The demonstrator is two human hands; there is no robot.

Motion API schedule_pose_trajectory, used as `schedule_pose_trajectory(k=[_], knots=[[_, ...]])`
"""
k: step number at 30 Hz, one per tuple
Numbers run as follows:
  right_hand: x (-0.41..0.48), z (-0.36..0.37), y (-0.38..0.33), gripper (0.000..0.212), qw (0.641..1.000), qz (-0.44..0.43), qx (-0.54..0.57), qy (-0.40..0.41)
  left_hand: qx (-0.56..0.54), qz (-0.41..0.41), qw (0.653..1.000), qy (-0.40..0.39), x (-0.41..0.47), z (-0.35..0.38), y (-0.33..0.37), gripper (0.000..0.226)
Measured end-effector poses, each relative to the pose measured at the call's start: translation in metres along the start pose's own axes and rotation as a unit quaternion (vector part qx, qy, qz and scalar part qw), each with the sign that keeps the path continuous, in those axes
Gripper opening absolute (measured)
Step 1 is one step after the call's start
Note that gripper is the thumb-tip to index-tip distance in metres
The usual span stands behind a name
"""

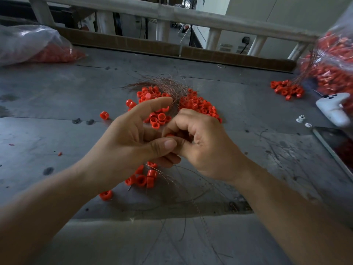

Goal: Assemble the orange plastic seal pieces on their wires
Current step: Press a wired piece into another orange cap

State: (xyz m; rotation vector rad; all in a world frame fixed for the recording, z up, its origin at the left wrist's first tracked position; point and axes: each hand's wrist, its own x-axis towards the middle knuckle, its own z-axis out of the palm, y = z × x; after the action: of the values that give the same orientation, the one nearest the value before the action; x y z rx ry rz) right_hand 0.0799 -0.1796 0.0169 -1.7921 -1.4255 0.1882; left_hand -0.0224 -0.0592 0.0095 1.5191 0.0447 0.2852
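Hands were together over the middle of the table (57, 131), fingers interlocked around one orange seal piece (169, 135). My left hand (129, 138) pressed its thumb against the near side of the piece, with the forefinger stretched out straight past it and the lower fingers curled underneath. My right hand (202, 148) curled its fingers over the piece from the other side, so only a sliver of orange showed between the fingertips. I could not tell whether a wire ran through it.

Just beyond my hands lay the main pile of loose orange pieces (200, 106), and a bundle of coppery wires (168, 85) fanned out across its far side. Under my left hand sat a small cluster of pieces (145, 178), with thin wires (191, 190) trailing from there toward me. One stray piece (104, 115) lay to the left of my left hand and another (106, 195) nearer me, below my left wrist.

Far off to the left sat a clear plastic bag (32, 44) with orange pieces inside. Far to the right stood a second bag (332, 60), full of orange pieces with wires on them, and a little heap (286, 89) lay on the table beside it. Closer on the right rested a white handheld controller (334, 108), and a dark flat screen (336, 144) lay at the table's right edge.
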Motion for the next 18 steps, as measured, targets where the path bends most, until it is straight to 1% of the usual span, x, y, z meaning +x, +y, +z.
schedule_pose_trajectory(k=[4, 5, 7, 12, 14, 18], knots=[[0.000, -0.002, 0.000, 0.011, 1.000, 0.003, 0.000, -0.005, -0.001, -0.005, 1.000, 0.001, 0.000, 0.002, 0.000, 0.070], [0.000, -0.003, -0.001, 0.011, 1.000, 0.004, 0.004, -0.004, -0.006, -0.006, 1.000, 0.002, 0.000, 0.001, 0.001, 0.068], [0.000, -0.004, -0.001, 0.005, 1.000, 0.012, 0.024, 0.001, -0.030, -0.012, 0.999, -0.004, 0.001, -0.001, 0.001, 0.062], [0.002, -0.002, 0.000, 0.012, 0.998, 0.023, 0.050, 0.034, -0.085, -0.048, 0.995, -0.012, 0.004, -0.007, 0.001, 0.064], [0.003, -0.001, 0.001, 0.019, 0.997, 0.035, 0.059, 0.036, -0.091, -0.056, 0.994, -0.008, 0.005, -0.010, 0.001, 0.062], [0.005, -0.004, 0.003, 0.037, 0.993, 0.058, 0.098, 0.017, -0.101, -0.040, 0.994, -0.017, 0.006, -0.012, 0.003, 0.049]])
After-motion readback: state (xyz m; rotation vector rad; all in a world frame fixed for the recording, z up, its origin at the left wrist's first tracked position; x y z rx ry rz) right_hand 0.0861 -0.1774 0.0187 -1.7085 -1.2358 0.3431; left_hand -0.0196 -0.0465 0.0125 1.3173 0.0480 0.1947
